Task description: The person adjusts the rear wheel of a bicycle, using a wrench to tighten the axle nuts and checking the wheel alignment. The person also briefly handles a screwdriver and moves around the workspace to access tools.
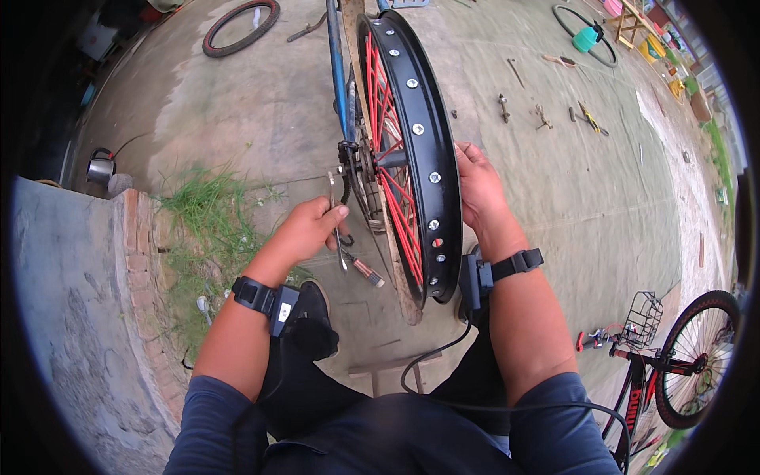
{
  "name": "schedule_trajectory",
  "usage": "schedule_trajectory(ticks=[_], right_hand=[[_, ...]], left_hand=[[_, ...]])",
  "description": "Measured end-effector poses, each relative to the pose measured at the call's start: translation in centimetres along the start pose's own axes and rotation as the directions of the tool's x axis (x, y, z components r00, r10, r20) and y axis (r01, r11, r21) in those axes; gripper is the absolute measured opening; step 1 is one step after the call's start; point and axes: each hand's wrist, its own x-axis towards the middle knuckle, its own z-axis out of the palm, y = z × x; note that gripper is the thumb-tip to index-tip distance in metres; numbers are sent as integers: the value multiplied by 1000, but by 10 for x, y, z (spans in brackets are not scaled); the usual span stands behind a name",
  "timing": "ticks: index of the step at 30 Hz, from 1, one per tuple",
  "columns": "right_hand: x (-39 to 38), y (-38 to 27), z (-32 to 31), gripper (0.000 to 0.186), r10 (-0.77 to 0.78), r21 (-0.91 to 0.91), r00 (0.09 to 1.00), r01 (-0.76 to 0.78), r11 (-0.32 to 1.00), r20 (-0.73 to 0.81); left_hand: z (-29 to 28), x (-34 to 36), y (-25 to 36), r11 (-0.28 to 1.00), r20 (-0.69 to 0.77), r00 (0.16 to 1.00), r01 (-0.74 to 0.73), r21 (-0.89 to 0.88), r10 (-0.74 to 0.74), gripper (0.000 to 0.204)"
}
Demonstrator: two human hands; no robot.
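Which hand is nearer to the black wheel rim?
Right. The right hand is at the right side of the black wheel rim; the left hand is apart, to its left, holding a metal tool.

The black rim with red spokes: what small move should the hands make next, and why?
Perhaps ease the wrench toward the hub hardware, since the left hand holds it just beside there, while the right hand, at the black rim's right side, could steady it.
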Motion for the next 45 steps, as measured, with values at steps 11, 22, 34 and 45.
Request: schedule_trajectory(ticks=[11, 22, 34, 45], right_hand=[[-2, 0, 0, 24, -2, 8, 1000, 2, 1000, -25], [-2, -2, 1, 25, 1, 1, 1000, -1, 1000, -11], [-4, -5, -1, 24, 6, -26, 1000, -6, 1000, -7], [-16, -17, 6, 22, 25, -91, 998, -30, 995, -59]], left_hand=[[3, -26, 59, 689, 218, 971, 226, -689, -100, 51], [6, -5, 27, 934, 138, 989, 99, -344, -54, 41], [-3, 7, 4, 986, -142, 989, -8, 165, 32, 30], [4, -27, 40, 742, 107, 987, 159, -652, -117, 40]])
